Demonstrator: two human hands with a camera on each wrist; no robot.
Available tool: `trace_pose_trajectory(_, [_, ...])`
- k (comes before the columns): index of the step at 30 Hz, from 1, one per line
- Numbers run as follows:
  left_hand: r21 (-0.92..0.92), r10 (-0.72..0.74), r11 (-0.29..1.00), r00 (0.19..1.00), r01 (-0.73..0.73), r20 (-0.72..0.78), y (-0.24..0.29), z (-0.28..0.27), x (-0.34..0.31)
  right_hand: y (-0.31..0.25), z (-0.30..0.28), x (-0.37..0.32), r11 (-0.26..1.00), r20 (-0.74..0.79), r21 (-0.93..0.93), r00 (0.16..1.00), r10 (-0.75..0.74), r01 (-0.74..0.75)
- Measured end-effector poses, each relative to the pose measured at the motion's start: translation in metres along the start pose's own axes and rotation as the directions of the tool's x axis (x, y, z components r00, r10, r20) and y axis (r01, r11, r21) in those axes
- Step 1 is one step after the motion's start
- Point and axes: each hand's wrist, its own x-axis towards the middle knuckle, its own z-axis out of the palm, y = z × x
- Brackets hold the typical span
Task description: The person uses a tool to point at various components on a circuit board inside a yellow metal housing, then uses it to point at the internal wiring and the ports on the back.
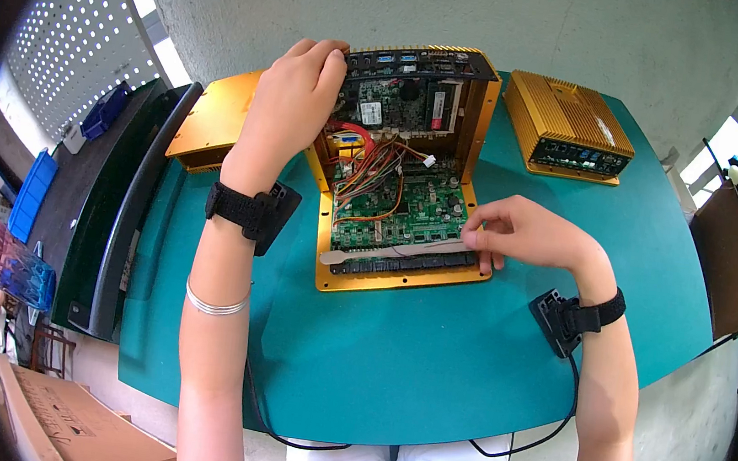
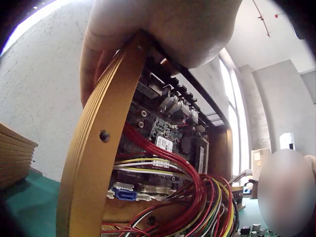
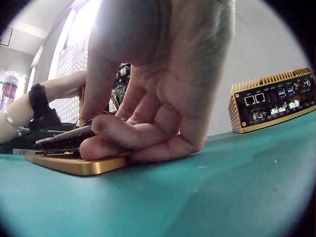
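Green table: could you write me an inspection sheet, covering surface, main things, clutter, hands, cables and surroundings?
Surface: green table, with gold cases on it.
Main things: opened gold case, one part upright, with circuit board exposed; closed gold case to its right, another gold case to its left.
Clutter: a few pale specks.
Hands: left hand grips the upright part's top; right hand pinches a thin pale strip over the board's front edge.
Cables: coloured wires inside the opened case; black cable from the right wrist.
Surroundings: grey wall, perforated panel, cardboard box.
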Motion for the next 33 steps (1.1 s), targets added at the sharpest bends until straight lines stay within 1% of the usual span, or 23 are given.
trace_pose_trajectory(1, [0.003, 0.001, 1.0, 1.0, -0.001, 0.003, 0.0001, -0.0002, 0.0, 0.0004, 0.0, -0.0002, 0.999, 0.005, -0.038, 1.0, -0.03, 0.03])
trace_pose_trajectory(2, [0.003, 0.0, 1.0, 1.0, 0.0, 0.003, -0.0004, 0.0002, -0.0001, -0.0001, -0.0006, -0.0007, 0.999, 0.006, -0.038, 1.0, -0.029, 0.03])
trace_pose_trajectory(4, [0.003, 0.022, 1.0, 1.0, -0.022, -0.013, -0.0014, 0.001, -0.0002, -0.0021, -0.0022, -0.0019, 0.995, 0.016, -0.099, 1.0, -0.016, 0.018])
trace_pose_trajectory(10, [0.006, 0.022, 1.0, 1.0, -0.022, -0.02, -0.0015, 0.0013, -0.0002, -0.0017, -0.0016, -0.0009, 0.992, 0.005, -0.122, 1.0, -0.012, 0.013])
trace_pose_trajectory(13, [0.0, 0.028, 1.0, 0.999, -0.028, -0.022, -0.0006, 0.0009, -0.0003, -0.0004, -0.0008, -0.0011, 0.997, 0.009, -0.08, 1.0, -0.012, 0.013])
trace_pose_trajectory(17, [-0.003, 0.025, 1.0, 1.0, -0.025, -0.019, -0.0011, 0.0008, -0.0004, -0.0009, -0.0005, -0.0005, 0.995, 0.01, -0.094, 1.0, -0.008, 0.009])
trace_pose_trajectory(19, [0.012, 0.02, 1.0, 1.0, -0.02, -0.013, 0.0003, 0.0001, -0.0002, 0.001, -0.0002, 0.0002, 0.998, 0.01, -0.057, 1.0, -0.019, 0.019])
trace_pose_trajectory(23, [0.017, 0.027, 1.0, 0.999, -0.027, -0.021, -0.0014, 0.0012, -0.0006, 0.0002, 0.0, 0.0002, 0.996, 0.013, -0.08, 1.0, -0.028, 0.029])
trace_pose_trajectory(26, [-0.002, 0.031, 1.0, 0.999, -0.031, -0.019, -0.0024, 0.0016, -0.0002, -0.0022, 0.0003, -0.0005, 0.996, 0.011, -0.085, 1.0, -0.013, 0.014])
trace_pose_trajectory(28, [-0.006, 0.033, 0.999, 0.999, -0.033, -0.021, -0.0035, 0.0024, -0.0001, -0.0042, 0.0014, -0.0016, 1.0, 0.011, -0.024, 1.0, 0.005, -0.005])
trace_pose_trajectory(33, [0.001, 0.035, 0.999, 0.999, -0.035, -0.026, -0.003, 0.0021, -0.0004, -0.0035, 0.0019, -0.0015, 1.0, 0.004, -0.03, 1.0, 0.003, -0.003])
